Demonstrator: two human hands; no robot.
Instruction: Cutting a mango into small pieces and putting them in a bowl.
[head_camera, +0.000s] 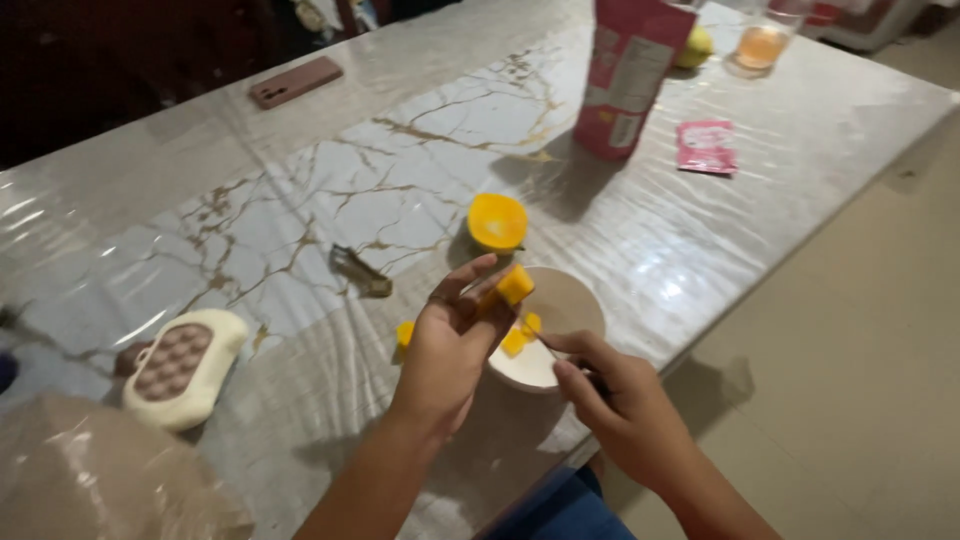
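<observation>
Head view: I look down at my two hands over the near edge of the marble table (300, 190). My left hand (450, 345) is lifted up, and its fingers (470, 275) are closed around a yellow mango piece (514, 286). One cube of the fruit sticks up above my fingertips. A bit more yellow shows under that hand, near my thumb.

My right hand (610, 395) is just beside the left one, lower and closer to me. Its fingers are curled shut on a thin thing that points toward the fruit. It is too small and dark for me to say what it is.

Under both hands sits a small round bowl (570, 300), right by the near edge of the table. Some mango cubes (520, 335) lie inside it.

A little farther from me, behind the bowl, a mango half (497, 221) rests with its cut yellow side up. To the left of it lies a small dark metal thing (361, 271).

At the left end of the table sits a cream pop toy (183, 366) with brown round bumps. Far back stands a tall pink carton (630, 75), with a small pink packet (706, 147) to its right. A glass of orange drink (762, 42) stands at the far right corner. A reddish phone (295, 81) lies flat near the far edge.
</observation>
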